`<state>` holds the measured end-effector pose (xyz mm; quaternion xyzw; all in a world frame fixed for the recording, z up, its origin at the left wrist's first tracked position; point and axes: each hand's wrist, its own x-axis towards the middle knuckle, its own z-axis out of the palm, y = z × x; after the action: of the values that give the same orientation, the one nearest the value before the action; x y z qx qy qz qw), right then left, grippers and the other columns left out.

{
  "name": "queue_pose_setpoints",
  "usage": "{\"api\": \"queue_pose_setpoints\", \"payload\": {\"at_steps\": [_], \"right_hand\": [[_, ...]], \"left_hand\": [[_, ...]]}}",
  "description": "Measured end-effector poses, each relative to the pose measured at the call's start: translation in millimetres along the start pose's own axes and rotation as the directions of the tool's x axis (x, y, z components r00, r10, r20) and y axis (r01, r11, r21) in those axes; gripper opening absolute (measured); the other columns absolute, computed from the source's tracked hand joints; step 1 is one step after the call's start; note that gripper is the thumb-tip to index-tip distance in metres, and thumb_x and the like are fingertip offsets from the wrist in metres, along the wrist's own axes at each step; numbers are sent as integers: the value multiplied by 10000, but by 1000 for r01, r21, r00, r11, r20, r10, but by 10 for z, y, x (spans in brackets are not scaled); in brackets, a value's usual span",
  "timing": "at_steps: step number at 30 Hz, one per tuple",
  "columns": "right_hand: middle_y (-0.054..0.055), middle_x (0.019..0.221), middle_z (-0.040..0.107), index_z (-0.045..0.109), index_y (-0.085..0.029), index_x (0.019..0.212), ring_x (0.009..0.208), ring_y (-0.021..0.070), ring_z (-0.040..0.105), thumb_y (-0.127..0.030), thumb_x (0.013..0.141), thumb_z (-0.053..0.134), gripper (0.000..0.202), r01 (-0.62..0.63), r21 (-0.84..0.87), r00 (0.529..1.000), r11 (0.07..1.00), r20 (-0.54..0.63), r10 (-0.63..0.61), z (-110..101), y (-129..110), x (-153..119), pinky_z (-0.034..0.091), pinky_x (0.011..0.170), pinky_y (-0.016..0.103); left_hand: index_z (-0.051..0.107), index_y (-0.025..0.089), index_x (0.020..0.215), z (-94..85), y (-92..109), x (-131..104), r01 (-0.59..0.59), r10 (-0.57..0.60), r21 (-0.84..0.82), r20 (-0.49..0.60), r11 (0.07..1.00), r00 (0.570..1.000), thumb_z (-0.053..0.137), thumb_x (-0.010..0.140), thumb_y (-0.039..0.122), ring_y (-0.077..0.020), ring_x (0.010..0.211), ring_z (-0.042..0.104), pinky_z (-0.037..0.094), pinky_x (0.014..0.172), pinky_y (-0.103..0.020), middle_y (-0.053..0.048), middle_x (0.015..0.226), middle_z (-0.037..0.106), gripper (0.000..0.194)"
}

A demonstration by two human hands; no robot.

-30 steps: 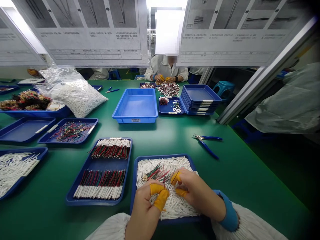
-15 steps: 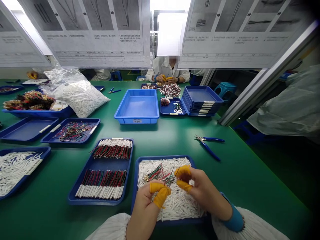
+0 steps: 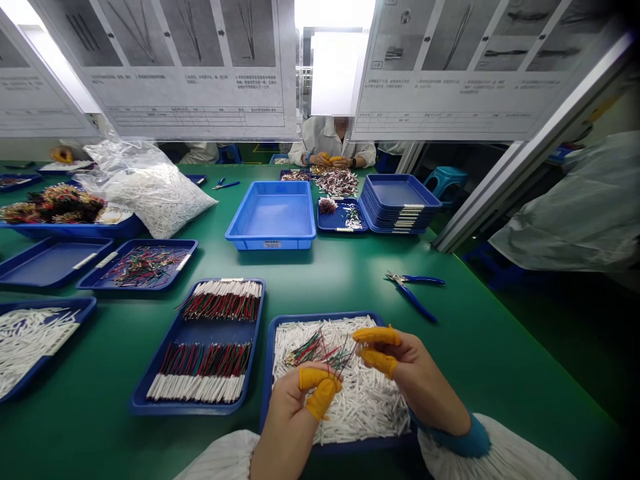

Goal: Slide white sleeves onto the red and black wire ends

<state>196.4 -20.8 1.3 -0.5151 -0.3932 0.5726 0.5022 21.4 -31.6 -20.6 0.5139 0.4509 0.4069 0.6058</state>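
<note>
My right hand point(image 3: 417, 377) is drifting outward and up from the left hand point(image 3: 295, 410), its fingers straightening more than a second ago, while the left is staying nearly in place over the same tray point(image 3: 271, 353). Through the head camera I am seeing that left hand pinching thin wires point(image 3: 324, 348), one red and others dark, between finger and thumb. They are fanning upward above the tray, their tips spreading apart. The right finger and thumb are standing slightly parted near the end of a dark wire; I cannot tell whether they are touching it. Wrinkled yellow finger covers point(image 3: 323, 400) are sheathing the digits of both hands.

Beneath, slim matte white tubes point(image 3: 370, 407) are lying in a loose, crisscrossing layer, with a bunch of red, green and black strands point(image 3: 307, 350) resting on top. Leftward, a shallow blue tray point(image 3: 215, 331) is holding two neat rows of white-ended wires point(image 3: 200, 388). Blue-handled cutters point(image 3: 419, 304) are lying splayed on the smooth green tabletop point(image 3: 480, 360).
</note>
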Motion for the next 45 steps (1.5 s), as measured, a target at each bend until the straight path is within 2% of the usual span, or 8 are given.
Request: {"api": "queue_pose_setpoints", "payload": {"at_steps": [4,9,17,25,29,32,38,45], "right_hand": [[24,638,673,709,-189,655,646,167,607,-256,498,819,203,-1,148,996,989,-93,15,-17,-78,-1,495,667,294],[27,607,667,703,-176,690,588,154,604,-244,548,801,186,28,230,994,973,-105,-4,-12,-84,-15,503,564,264],[5,660,686,704,-201,740,574,124,626,-223,604,780,157,138,254,982,957,-164,-98,-59,-5,-31,519,551,219],[-1,646,697,709,-216,724,604,128,630,-214,609,773,132,184,196,975,963,-165,-152,-33,-3,-41,527,564,213],[18,663,713,716,-208,730,657,169,653,-182,592,774,151,151,58,987,987,-64,-147,-12,-13,-57,529,654,279],[38,714,724,703,-200,815,713,191,659,-190,639,744,181,107,45,994,993,20,-108,-21,-20,-52,517,694,314],[35,760,728,675,-198,851,717,174,660,-250,706,704,156,69,187,997,980,-59,-59,-91,-4,-36,528,672,291],[43,747,734,689,-187,814,751,202,673,-254,658,744,178,54,247,997,967,-73,-37,-60,-11,-51,536,763,365]], "left_hand": [[673,151,734,-8,-19,-1,-17,17,12,17,1000,1000,633,728,252,-217,772,601,469,741,-311,-73,790,664,109],[667,156,751,-14,-31,8,-40,38,39,56,998,998,615,747,208,-204,760,599,473,712,-284,-66,796,656,73],[652,160,742,-13,-23,-14,-89,80,81,109,993,991,577,776,199,-190,750,591,469,691,-264,-59,790,644,91],[652,160,745,-15,-17,-13,-87,73,119,114,989,991,570,780,212,-191,751,591,465,700,-267,-63,786,643,103],[651,165,770,-5,-20,-9,-42,33,111,86,993,996,588,772,239,-194,744,592,465,685,-268,-62,790,643,97],[652,167,761,0,-18,-15,-32,25,101,67,994,997,595,766,250,-197,734,593,467,677,-273,-61,785,644,101],[657,165,744,-2,9,-26,-67,52,143,106,988,993,580,756,187,-195,732,597,465,682,-267,-60,772,648,81],[653,161,722,14,3,-44,-90,66,217,117,972,991,577,738,152,-193,726,596,470,685,-275,-63,773,651,79]]}}
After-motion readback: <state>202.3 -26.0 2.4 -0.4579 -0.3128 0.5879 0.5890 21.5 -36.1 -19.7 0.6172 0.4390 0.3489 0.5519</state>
